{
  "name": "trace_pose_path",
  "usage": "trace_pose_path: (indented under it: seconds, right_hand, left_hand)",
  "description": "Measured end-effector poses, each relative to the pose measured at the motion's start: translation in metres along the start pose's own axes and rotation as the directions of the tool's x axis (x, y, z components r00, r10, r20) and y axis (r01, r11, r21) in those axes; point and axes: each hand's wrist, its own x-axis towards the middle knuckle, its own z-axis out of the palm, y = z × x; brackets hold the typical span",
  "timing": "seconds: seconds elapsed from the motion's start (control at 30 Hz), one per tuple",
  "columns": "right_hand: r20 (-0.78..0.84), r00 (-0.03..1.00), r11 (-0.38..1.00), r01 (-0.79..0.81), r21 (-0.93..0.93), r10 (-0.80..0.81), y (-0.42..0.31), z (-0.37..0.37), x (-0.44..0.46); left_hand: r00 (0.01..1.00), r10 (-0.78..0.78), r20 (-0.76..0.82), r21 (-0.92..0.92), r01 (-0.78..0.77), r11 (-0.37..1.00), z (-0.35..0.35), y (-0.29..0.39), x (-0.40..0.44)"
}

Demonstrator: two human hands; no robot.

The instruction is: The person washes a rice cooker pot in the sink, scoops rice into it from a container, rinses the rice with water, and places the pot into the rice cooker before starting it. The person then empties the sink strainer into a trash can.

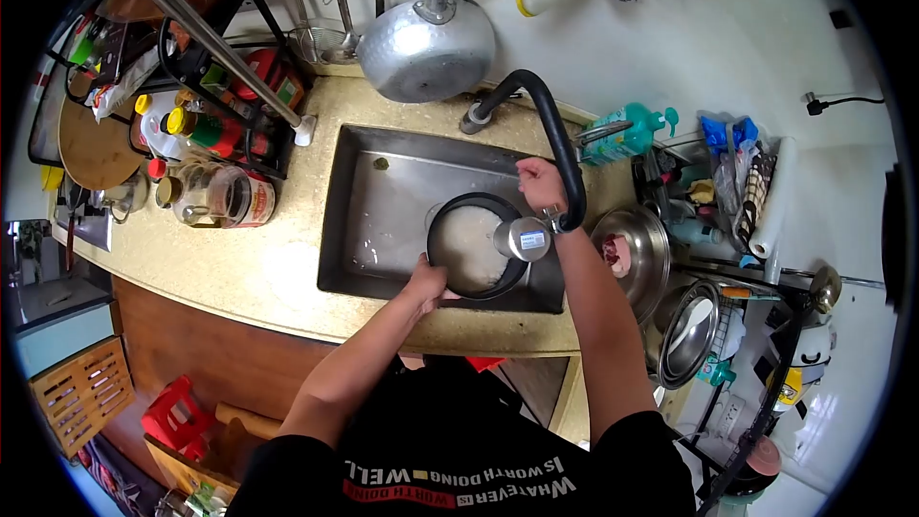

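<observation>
Dark pot (515, 276) sitting in sink (378, 211), right half; L hand (428, 282) fingers pinching its near-left edge. R hand (540, 184) hovering by tap (555, 120), can't tell fingers' grip. Prob weighing heavy w/ cloudy liquid (469, 241), slippery; rim offering best hold.

Room lies in the sink (383, 211) left of the pot (479, 199); the faucet (560, 139) overhangs its right side.
</observation>
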Motion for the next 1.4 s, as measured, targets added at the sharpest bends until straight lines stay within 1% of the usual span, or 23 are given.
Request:
trace_pose_path:
  seconds: [0.07,0.1,0.13,0.17,0.2,0.23,0.3,0.33,0.43,0.53,0.6,0.67,0.77,0.83,0.9,1.0,1.1,1.2,1.3,1.33,1.4]
  right_hand:
    - [-0.001,0.987,0.969,0.158,-0.19,-0.162,0.025,-0.003,-0.006]
    - [-0.028,0.934,0.927,0.349,-0.138,-0.355,0.064,-0.008,0.001]
    - [-0.045,0.962,0.959,0.272,0.086,-0.269,0.068,-0.017,-0.002]
    - [-0.041,0.983,0.933,0.182,0.309,-0.179,0.071,-0.025,-0.007]
    - [-0.017,0.996,0.851,0.087,0.517,-0.091,0.074,-0.03,-0.012]
    - [0.009,0.999,0.776,0.025,0.63,-0.04,0.068,-0.036,-0.018]
    - [-0.08,0.995,0.944,0.078,0.321,-0.056,0.062,-0.038,-0.029]
    - [-0.119,0.99,0.984,0.092,0.15,-0.074,0.061,-0.037,-0.033]
    - [-0.085,0.996,0.93,0.015,0.367,0.018,0.062,-0.039,-0.041]
    - [-0.023,0.984,0.974,0.178,0.139,-0.177,0.069,-0.039,-0.048]
    - [-0.024,0.959,0.949,0.282,0.143,-0.282,0.076,-0.032,-0.051]
    - [0.023,0.965,0.937,0.249,0.245,-0.262,0.066,-0.024,-0.054]
    - [0.146,0.985,0.885,0.016,0.466,-0.095,0.058,-0.016,-0.05]
    - [0.136,0.986,0.952,0.049,0.303,-0.094,0.054,-0.008,-0.05]
    - [0.127,0.988,0.986,0.071,0.149,-0.09,0.051,-0.006,-0.051]
    - [0.123,0.987,0.967,0.065,0.248,-0.099,0.05,-0.011,-0.057]
    - [0.023,0.993,0.97,0.104,0.218,-0.112,0.047,-0.016,-0.059]
    - [-0.033,0.969,0.951,0.247,0.188,-0.245,0.055,-0.018,-0.053]
    - [-0.129,0.915,0.924,0.372,-0.092,-0.381,0.09,-0.011,-0.015]
    - [-0.162,0.916,0.923,0.338,-0.184,-0.367,0.082,-0.008,-0.007]
    - [-0.229,0.911,0.898,0.249,-0.362,-0.345,0.04,0.001,0.002]
  left_hand:
    - [0.999,-0.007,0.052,-0.033,0.009,0.999,0.006,-0.006,0.011]
    - [0.998,0.007,0.066,-0.021,-0.006,1.0,0.012,-0.009,0.017]
    - [0.997,0.019,0.078,-0.01,-0.018,1.0,0.017,-0.011,0.023]
    - [0.996,0.031,0.088,-0.001,-0.031,1.0,0.023,-0.013,0.03]
    - [0.997,0.036,0.066,0.019,-0.037,0.999,0.03,-0.015,0.037]
    - [0.997,0.056,0.054,0.008,-0.056,0.998,0.037,-0.018,0.044]
    - [0.996,0.088,0.031,-0.009,-0.088,0.996,0.046,-0.02,0.06]
    - [0.995,0.098,0.018,-0.015,-0.098,0.995,0.048,-0.02,0.066]
    - [0.993,0.116,-0.018,-0.012,-0.116,0.993,0.045,-0.013,0.082]
    - [0.986,0.159,-0.052,0.015,-0.159,0.987,0.034,-0.004,0.084]
    - [0.98,0.193,-0.051,0.055,-0.191,0.98,0.021,0.003,0.079]
    - [0.974,0.206,-0.091,0.031,-0.204,0.978,0.011,0.009,0.074]
    - [0.971,0.204,-0.123,-0.008,-0.206,0.978,0.002,0.019,0.072]
    - [0.971,0.2,-0.13,-0.034,-0.206,0.978,0.0,0.025,0.074]
    - [0.972,0.193,-0.137,-0.066,-0.203,0.977,0.004,0.026,0.078]
    - [0.975,0.18,-0.131,-0.091,-0.192,0.977,0.013,0.019,0.089]
    - [0.977,0.181,-0.109,-0.084,-0.191,0.978,0.024,0.015,0.093]
    - [0.981,0.181,-0.063,-0.023,-0.183,0.983,0.029,0.011,0.083]
    - [0.987,0.164,-0.007,0.056,-0.163,0.985,0.026,0.014,0.062]
    - [0.992,0.13,0.006,0.077,-0.13,0.989,0.022,0.016,0.056]
    - [0.998,0.059,0.03,0.115,-0.062,0.991,0.016,0.019,0.048]
